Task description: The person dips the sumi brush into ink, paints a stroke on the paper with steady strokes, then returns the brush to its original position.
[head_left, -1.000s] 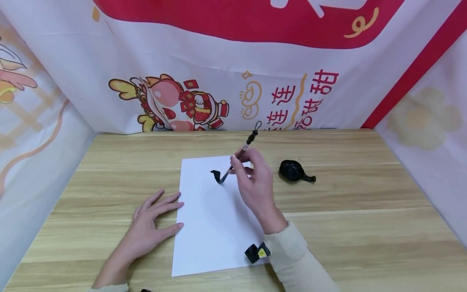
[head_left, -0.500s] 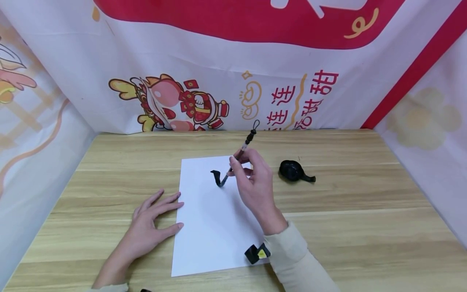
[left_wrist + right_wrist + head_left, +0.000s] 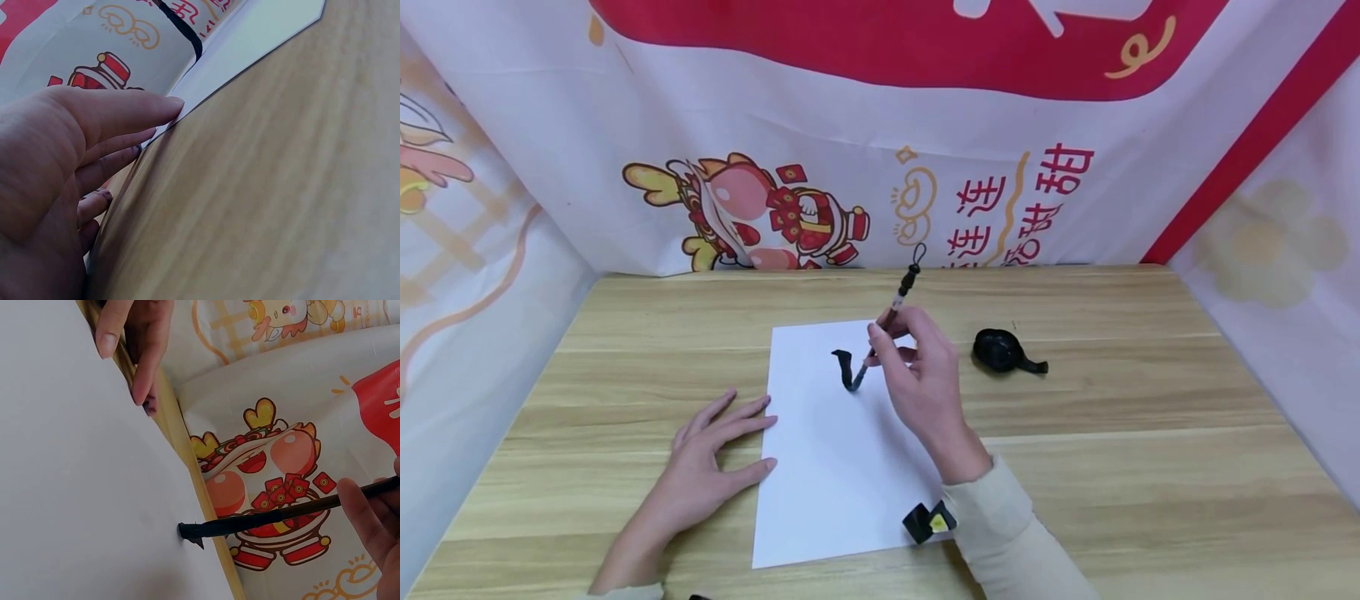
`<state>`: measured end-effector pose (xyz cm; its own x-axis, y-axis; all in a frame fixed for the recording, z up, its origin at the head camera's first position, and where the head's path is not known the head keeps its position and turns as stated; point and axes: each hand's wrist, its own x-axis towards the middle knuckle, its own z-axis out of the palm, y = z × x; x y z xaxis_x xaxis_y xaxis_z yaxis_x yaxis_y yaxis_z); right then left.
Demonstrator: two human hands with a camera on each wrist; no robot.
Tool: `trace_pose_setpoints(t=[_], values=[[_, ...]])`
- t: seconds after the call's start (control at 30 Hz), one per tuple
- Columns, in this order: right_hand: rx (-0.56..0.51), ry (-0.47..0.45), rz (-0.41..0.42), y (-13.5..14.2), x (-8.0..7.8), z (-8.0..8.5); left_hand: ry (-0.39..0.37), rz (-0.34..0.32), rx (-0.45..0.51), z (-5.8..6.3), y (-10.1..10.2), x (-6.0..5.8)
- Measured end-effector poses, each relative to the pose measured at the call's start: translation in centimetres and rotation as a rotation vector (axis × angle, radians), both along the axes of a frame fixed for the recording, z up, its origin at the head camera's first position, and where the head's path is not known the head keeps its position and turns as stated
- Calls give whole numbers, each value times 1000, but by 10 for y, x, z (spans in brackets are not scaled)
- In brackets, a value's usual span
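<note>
Brush [image 3: 891, 317] pinched in right hand [image 3: 925, 383], tip on upper paper [image 3: 820, 483], at black stroke's [image 3: 844, 367] lower end. Left hand [image 3: 711, 462] spread, fingertips at left edge. Black dish [image 3: 997, 350] past right edge, apart; tabletop [image 3: 1135, 467] extends both sides.

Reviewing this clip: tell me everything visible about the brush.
The brush is slim, with a brown, wood-looking handle, and a pale band, black bead-like pieces and a thin loop toward its top. It leans, top to the right; its dark bristles touch the paper at the near end of a black stroke. The right hand pinches the handle between thumb and fingers.
</note>
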<state>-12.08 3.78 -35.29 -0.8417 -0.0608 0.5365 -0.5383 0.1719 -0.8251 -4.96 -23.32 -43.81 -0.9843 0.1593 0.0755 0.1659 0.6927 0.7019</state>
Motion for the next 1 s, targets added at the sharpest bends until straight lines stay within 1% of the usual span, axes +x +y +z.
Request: trace_pose_setpoints(t=[0.13,0.23,0.47,1.0], values=[[17,10,4,2,-6,-11,-1,-1,3,0,0,0],[21,27,9,3,-8,-14,-1,-3,1,0,0,0],[44,45,10,3,-7,-13,-2,-4,5,1,1,0],[89,42,3,2,-4,-7,1,-8,14,1,0,0]])
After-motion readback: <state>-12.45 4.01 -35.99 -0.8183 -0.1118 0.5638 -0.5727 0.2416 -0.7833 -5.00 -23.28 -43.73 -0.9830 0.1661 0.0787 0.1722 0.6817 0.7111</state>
